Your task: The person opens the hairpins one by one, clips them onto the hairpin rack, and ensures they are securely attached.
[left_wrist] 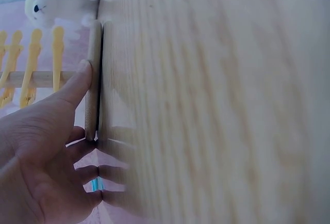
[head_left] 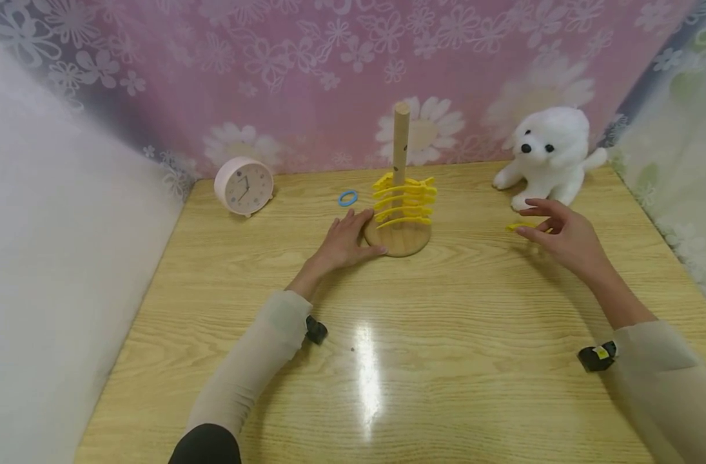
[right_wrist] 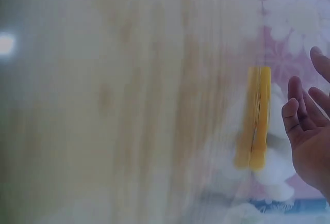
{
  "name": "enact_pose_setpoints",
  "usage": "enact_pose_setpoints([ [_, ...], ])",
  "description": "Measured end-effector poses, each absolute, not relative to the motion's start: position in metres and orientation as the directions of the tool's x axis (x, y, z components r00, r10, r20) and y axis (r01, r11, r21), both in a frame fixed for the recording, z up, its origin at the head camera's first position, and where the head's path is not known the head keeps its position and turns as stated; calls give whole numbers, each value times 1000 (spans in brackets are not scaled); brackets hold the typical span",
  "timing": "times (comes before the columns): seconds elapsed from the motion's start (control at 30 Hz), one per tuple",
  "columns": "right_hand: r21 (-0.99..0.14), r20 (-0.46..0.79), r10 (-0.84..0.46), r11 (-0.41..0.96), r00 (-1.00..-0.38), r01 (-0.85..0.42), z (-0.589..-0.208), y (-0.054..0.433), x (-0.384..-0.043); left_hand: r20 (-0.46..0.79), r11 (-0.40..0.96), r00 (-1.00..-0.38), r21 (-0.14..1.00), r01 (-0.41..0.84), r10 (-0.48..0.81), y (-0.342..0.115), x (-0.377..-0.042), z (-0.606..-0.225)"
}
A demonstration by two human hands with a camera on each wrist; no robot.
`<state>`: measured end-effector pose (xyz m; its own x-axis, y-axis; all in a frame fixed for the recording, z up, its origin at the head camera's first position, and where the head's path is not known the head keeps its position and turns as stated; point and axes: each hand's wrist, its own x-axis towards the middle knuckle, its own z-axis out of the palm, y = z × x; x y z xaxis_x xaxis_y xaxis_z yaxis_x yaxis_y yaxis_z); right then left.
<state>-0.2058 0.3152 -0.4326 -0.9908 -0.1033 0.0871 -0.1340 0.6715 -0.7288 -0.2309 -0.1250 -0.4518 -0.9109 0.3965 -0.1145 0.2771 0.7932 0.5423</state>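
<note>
A wooden stand with a round base [head_left: 403,246] and an upright post [head_left: 400,145] stands at the back middle of the table. Several thin, curved yellow plastic pieces [head_left: 407,211] are stacked around its post. My left hand [head_left: 347,241] holds the base's edge at the front left, thumb and fingers spread along the rim. At the right, my right hand [head_left: 570,238] hovers beside another yellow plastic piece [right_wrist: 262,121] lying on the table. The right wrist view shows a gap between the loosely bent fingers and that piece.
A blue ring [head_left: 347,198] lies behind my left hand. The pink round clock [head_left: 245,187] stands at the back left. Behind my right hand sits a white plush dog [head_left: 552,154]. A flowered pink backdrop [head_left: 306,84] rises along the table's back edge.
</note>
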Motion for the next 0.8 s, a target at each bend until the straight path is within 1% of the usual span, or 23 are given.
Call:
enact_pose_setpoints([
  [0.3, -625, 39, -104, 773, -994, -106, -435, 352, -201, -120, 800, -912, 534, 273, 392, -124, -232, -449],
  [0.47, -600, 24, -97, 795, -995, -92, -439, 368, -201, -122, 808, -915, 524, 270, 385, -124, -232, -449],
  [0.8, -529, -47, -162, 841, -986, -113, -444, 387, -209, -125, 799, -912, 537, 270, 392, -124, -231, -450],
])
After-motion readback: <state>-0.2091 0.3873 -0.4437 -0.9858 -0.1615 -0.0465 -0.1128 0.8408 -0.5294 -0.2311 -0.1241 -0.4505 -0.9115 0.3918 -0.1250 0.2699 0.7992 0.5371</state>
